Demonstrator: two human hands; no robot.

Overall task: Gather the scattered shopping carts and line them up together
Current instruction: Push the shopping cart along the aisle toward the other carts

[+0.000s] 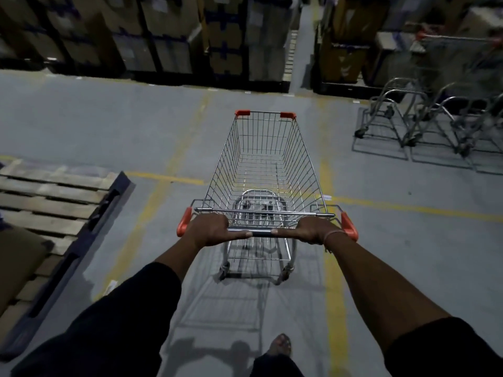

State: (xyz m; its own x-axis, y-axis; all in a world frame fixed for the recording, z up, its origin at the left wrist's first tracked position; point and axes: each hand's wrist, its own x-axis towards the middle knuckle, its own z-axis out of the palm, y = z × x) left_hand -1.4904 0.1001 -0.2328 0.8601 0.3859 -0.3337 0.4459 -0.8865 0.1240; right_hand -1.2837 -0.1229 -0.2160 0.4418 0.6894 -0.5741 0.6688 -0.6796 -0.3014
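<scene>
An empty wire shopping cart [265, 164] with orange corner caps stands straight in front of me on the grey floor. My left hand [211, 229] grips the left part of its handle bar. My right hand [315, 229] grips the right part, thumb lying along the bar. Both arms are stretched forward. At the far right a row of other shopping carts [435, 115] stands nested together, partly cut off by the frame edge.
A wooden pallet [51, 197] on a dark base lies at the left. Racks of cardboard boxes [163, 36] line the far side, with a narrow aisle [302, 50] between them. Yellow floor lines [334, 268] cross the floor. My foot [280, 345] shows below.
</scene>
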